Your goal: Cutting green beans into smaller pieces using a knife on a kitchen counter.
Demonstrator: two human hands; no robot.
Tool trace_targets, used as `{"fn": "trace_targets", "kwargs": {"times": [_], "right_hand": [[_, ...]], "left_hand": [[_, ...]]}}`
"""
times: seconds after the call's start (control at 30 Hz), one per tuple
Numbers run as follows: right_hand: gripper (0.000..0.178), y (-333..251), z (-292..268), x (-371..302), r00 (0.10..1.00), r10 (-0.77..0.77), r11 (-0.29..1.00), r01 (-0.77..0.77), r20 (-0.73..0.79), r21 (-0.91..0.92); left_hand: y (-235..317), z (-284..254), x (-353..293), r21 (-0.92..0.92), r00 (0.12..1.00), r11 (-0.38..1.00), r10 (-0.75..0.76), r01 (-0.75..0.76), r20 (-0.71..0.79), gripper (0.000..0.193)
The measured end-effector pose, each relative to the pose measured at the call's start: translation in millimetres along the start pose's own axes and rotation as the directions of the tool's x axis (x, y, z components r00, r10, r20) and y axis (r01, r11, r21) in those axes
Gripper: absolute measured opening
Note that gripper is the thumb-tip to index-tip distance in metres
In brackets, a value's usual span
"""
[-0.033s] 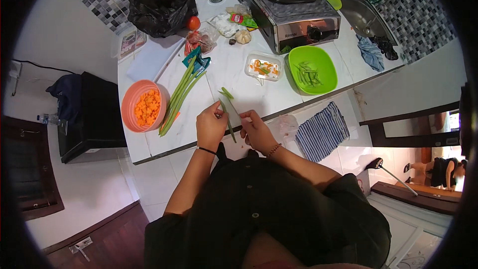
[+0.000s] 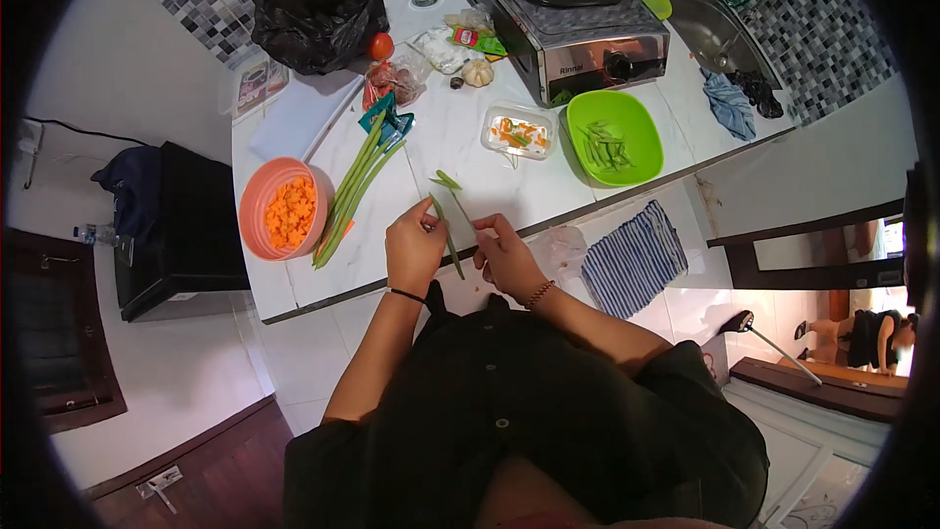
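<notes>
Near the counter's front edge, my left hand (image 2: 415, 247) pinches a long green bean (image 2: 452, 253), which hangs down past the fingers. Opposite it, my right hand (image 2: 504, 255) is closed around a small knife, its thin blade (image 2: 464, 214) pointing up and left beside the bean. Just beyond the blade lie a few cut bean pieces (image 2: 446, 180). More cut beans (image 2: 605, 149) rest in a bright green square bowl (image 2: 650, 127) to the right. Uncut long beans (image 2: 355, 192) lie left of my hands, next to a pink bowl (image 2: 251, 211) of diced carrot (image 2: 292, 216).
A clear tub (image 2: 553, 129) with orange and green scraps stands beyond my hands. Farther back are garlic (image 2: 477, 72), a tomato (image 2: 381, 46), a black plastic bag (image 2: 318, 10) and a gas stove (image 2: 587, 34). A striped mat (image 2: 634, 260) covers floor at right; another person is far right.
</notes>
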State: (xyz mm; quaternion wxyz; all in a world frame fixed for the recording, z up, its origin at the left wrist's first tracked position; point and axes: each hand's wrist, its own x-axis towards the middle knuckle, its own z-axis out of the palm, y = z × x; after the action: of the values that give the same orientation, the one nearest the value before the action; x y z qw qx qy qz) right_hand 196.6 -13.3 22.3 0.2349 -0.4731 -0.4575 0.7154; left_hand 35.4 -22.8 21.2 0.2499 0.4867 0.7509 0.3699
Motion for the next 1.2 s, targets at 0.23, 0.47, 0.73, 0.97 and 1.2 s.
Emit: {"fn": "trace_targets", "kwargs": {"times": [0.23,0.47,0.73,0.97,1.2], "right_hand": [[0.019,5,-2,-12,0.994,-0.047,0.991,0.058,0.095,-0.12],[0.019,10,-5,-6,0.991,-0.016,0.997,0.026,0.13,-0.074],[0.02,11,-2,-8,0.995,-0.017,0.994,0.027,0.098,-0.101],[0.02,11,0,-10,0.996,-0.029,0.994,0.038,0.09,-0.102],[0.019,14,8,-12,0.997,-0.072,0.979,0.077,0.031,-0.19]], "left_hand": [[-2,1,8,-0.021,0.997,0.998,-0.055,0.054,-0.047,0.026],[-1,0,2,0.006,0.999,0.999,-0.039,0.039,0.007,0.029],[-1,2,-3,-0.092,0.989,0.985,-0.14,0.144,0.053,0.033],[0,2,-4,-0.082,0.988,0.985,-0.146,0.15,0.049,0.033],[4,0,-5,-0.104,0.99,0.985,-0.133,0.136,0.041,0.031]]}}
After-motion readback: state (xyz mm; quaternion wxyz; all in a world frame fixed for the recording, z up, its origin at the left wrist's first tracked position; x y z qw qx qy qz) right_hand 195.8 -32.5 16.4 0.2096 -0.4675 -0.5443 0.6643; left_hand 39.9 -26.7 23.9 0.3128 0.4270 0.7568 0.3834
